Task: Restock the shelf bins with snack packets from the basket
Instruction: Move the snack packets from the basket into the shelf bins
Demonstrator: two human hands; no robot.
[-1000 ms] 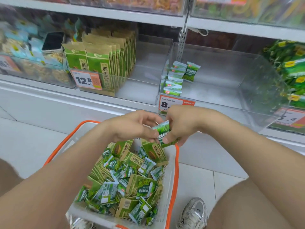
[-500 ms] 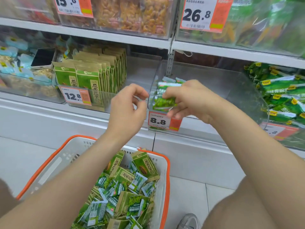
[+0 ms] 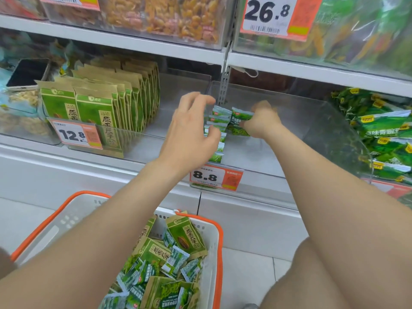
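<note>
White shop shelving [image 3: 133, 44] carries clear bins with orange-and-white price tags. The right hand [image 3: 262, 122] has its fingers curled round a small bunch of green snack packets [image 3: 242, 117]. It holds them low inside the clear bin [image 3: 323, 121], just beside a row of like packets [image 3: 217, 121] standing on edge along the bin's left wall; their print is too small to read. The left hand [image 3: 189, 132] is loosely spread and holds nothing, at the bin's front left corner before that row; whether its thumb touches the row cannot be told. The 8.8 tag [image 3: 215, 177] hangs on this bin's front. To the left, kraft-and-green bags [image 3: 98, 108] printed 原香瓜子 stand behind a 12.8 tag [image 3: 74, 134], and a 26.8 tag [image 3: 267, 14] hangs on the shelf above. Below, the white basket [image 3: 219, 237] with an orange rim holds more small packets [image 3: 176, 260] and a few of the bigger bags.
</note>
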